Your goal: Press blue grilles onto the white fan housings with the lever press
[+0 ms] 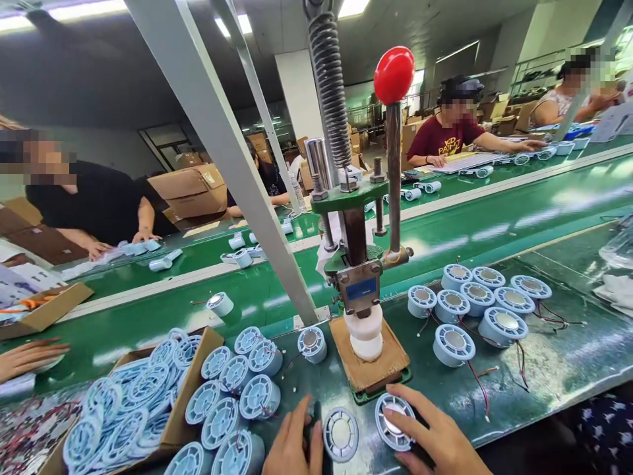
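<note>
Head view: a green conveyor belt (494, 224) runs across the workshop, with seated co-workers on its far side handling similar pale blue parts. Nearer, on the green workbench (554, 369), stands a hand press (361, 264) with a coiled spring, an upright lever topped by a red knob (394, 74) and a white cylindrical die (366, 335) resting on a wooden base plate (370, 363). Left of the press, an open cardboard box (192, 389) holds a heap of flat blue rings, with a cluster of blue round housings (232, 396) just beside it. Right of the press sits a second group of wired housings (475, 303), each with a metal disc on top and thin red and black leads. At the near edge, the right hand (435, 439) lies fingers spread over one housing (393, 422), touching its top rather than pinching it. The left hand (291, 448) rests just beside a loose round grille piece (340, 434); whether it grips anything cannot be told. Another person's hand (30, 356) shows at far left.
</note>
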Motion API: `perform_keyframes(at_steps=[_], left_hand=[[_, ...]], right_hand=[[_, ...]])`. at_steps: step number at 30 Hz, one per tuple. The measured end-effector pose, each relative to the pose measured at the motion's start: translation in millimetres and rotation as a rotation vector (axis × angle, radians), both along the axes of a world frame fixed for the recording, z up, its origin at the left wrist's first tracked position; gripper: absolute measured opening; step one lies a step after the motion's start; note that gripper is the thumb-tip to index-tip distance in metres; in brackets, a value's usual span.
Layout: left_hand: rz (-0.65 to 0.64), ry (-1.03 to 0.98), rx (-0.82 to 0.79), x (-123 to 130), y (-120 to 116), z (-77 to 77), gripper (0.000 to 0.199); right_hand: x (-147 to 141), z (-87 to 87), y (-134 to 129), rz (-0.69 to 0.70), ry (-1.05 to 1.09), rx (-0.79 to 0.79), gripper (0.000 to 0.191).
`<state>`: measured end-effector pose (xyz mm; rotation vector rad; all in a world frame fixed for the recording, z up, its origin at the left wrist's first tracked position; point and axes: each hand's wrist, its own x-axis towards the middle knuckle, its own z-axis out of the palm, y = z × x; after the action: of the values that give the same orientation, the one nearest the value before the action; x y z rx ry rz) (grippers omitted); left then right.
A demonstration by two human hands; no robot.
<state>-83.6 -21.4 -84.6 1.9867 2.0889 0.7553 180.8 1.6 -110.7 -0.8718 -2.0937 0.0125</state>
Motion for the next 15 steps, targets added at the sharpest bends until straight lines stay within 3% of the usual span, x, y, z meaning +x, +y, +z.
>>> perform_keyframes(at_steps=[5, 8, 11, 12, 15], left_hand=[[-0.333, 0.206, 0.030, -8, -3, -3.2, 0.055], [-0.226, 0.240, 0.021, 0, -3, -10.2, 0.070], [-0.105, 0.180, 0.034, 3, -2, -10.6, 0.100], [-0.120, 0.163, 0.031, 2, -1, -9.3, 0.099], [-0.227, 0.138, 0.002, -6, 0, -4.0, 0.072]], right_hand=[[3, -3.6, 2, 0.031, 0.072, -0.030, 0.043], [2, 4.1, 0, 0.020, 0.096, -0.045, 0.043], [1, 13.1, -1, 0.001, 0.098, -0.032, 0.040], [0, 15.2, -1, -0.006, 0.106, -0.022, 0.039], [-3, 18.6, -1, -0.021, 0.120, -0.020, 0.037]])
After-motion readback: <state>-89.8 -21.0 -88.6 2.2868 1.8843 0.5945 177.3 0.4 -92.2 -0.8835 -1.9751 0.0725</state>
